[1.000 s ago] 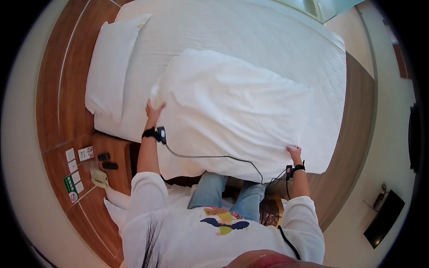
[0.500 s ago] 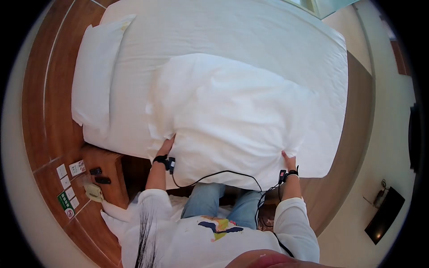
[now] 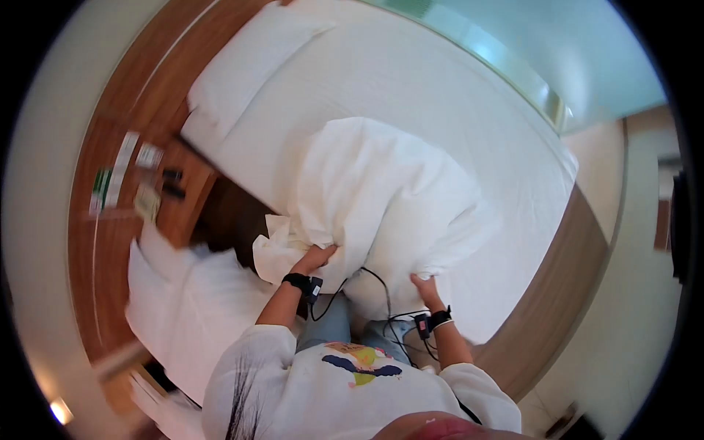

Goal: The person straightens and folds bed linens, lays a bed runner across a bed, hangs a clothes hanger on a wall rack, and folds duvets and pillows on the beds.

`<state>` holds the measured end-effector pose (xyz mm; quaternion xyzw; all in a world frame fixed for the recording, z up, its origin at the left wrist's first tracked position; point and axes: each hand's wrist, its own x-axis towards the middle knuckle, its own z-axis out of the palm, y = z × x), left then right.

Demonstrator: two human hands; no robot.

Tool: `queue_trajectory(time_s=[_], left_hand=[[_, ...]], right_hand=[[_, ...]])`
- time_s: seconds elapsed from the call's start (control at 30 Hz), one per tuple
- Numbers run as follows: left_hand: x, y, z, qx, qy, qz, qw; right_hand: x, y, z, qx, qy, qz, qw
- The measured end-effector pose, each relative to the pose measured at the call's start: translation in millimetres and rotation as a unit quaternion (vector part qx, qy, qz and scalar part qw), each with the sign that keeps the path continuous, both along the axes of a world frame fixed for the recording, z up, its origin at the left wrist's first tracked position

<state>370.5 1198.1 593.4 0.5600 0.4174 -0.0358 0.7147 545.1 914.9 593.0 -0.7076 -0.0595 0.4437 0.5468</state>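
Note:
A plump white pillow (image 3: 418, 198) in a loose, wrinkled case is bunched up at the near side of the bed (image 3: 506, 242), with a deep crease running down its middle. My left hand (image 3: 319, 257) is closed on the fabric at its left end, where a crumpled cloth flap (image 3: 275, 253) hangs out past the mattress edge. At the near right corner, my right hand (image 3: 427, 290) grips the pillow with the thumb on top; its other fingers are partly hidden. Black straps with small devices sit on both wrists, and a black cable loops between them across the pillow's front.
Another white pillow (image 3: 249, 66) lies at the headboard end. A wooden nightstand (image 3: 194, 191) with dark remotes stands at left, and more white bedding (image 3: 198, 315) is piled behind my left arm. A glass panel (image 3: 528, 66) borders the bed's far side.
The pillow has been drawn together and bunched, with my hands closer to each other. A loose flap now shows at its left. My view has turned, so the bed appears rotated.

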Motion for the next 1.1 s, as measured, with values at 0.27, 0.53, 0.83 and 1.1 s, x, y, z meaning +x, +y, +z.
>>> queue_trajectory(time_s=[0.27, 0.53, 0.83, 1.1], left_hand=[[-32.8, -137.7, 111.1, 0.158, -0.074, 0.248, 0.953], [-108.6, -283.8, 249.8, 0.260, -0.124, 0.549, 0.785], [-209.9, -444.6, 322.4, 0.315, 0.041, 0.752, 0.578], [-347.8, -546.6, 238.4, 0.209, 0.171, 0.737, 0.620]], right_hand=[[-26.8, 77.7, 142.2, 0.155, -0.035, 0.386, 0.909], [-103.9, 42.3, 287.8, 0.331, -0.070, 0.573, 0.746], [-257.7, -24.8, 377.4, 0.449, 0.059, 0.743, 0.493], [-381.6, -62.2, 291.2, 0.348, 0.031, 0.887, 0.301]])
